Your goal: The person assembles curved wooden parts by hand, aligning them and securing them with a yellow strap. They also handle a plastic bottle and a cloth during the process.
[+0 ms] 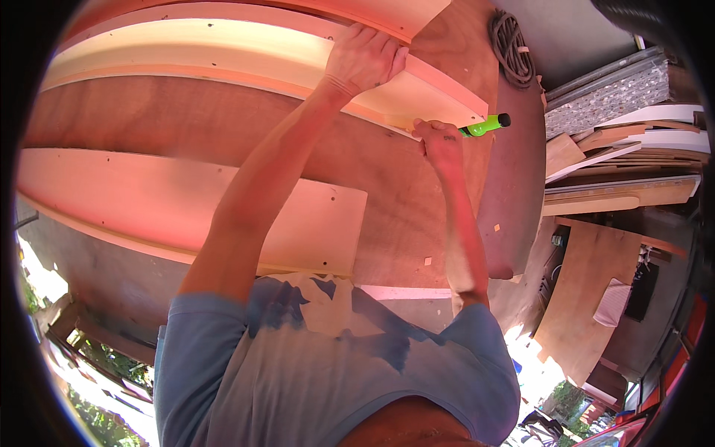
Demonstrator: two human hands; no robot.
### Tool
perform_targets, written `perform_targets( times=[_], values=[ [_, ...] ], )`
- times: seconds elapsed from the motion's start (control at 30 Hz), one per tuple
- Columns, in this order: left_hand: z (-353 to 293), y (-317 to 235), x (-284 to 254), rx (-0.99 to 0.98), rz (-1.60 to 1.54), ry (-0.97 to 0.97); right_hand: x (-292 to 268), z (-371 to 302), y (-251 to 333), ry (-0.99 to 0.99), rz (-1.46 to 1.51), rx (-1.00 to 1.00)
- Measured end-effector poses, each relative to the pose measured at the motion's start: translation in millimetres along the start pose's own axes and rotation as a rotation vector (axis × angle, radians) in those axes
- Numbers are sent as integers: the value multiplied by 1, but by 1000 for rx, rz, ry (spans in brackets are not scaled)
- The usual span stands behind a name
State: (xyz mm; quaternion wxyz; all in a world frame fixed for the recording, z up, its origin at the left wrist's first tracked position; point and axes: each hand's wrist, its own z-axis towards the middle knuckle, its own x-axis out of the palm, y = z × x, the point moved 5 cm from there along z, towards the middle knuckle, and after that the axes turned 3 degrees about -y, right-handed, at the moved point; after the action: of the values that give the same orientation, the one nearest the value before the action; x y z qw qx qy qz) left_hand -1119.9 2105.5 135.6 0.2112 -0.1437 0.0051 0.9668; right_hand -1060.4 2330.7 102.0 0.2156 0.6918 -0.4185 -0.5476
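Note:
My left hand [366, 56] is closed over the upper edge of a long, pale wooden board [261, 52], fingers bent behind it. This board stands on edge along a reddish-brown plywood surface [186, 115]. Closer to me, by the board's lower right end, my right hand [441, 143] is curled round a bright green tool handle [485, 127] with a black end. That handle sticks out to the right of the fist, and the tool's other end is hidden by my fingers. Another pale board with dark holes [313, 223] lies flat under my left forearm.
A further board [387, 18] rises beyond my left hand. Coiled dark cable [512, 51] lies at the far right of the work surface. Stacked wood offcuts [633, 160] fill the right side, with a plywood panel [588, 290] nearer me. Small wood chips [427, 261] dot the surface.

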Motion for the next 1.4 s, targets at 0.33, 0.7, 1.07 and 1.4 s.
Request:
perform_targets(
  times=[0.33,0.7,1.07,1.4],
  values=[
    [7,4,-14,-53,-152,108,-11,-79,142,-12,-20,-232],
    [-114,109,-137,-1028,-237,-45,13,-164,211,17,-145,-414],
    [-194,96,-78,-2277,-1518,-502,-5,-197,275,-1,-86,-443],
    [-175,175,-97,-1818,-1266,-572,7,-239,329,17,38,-785]
  ],
)
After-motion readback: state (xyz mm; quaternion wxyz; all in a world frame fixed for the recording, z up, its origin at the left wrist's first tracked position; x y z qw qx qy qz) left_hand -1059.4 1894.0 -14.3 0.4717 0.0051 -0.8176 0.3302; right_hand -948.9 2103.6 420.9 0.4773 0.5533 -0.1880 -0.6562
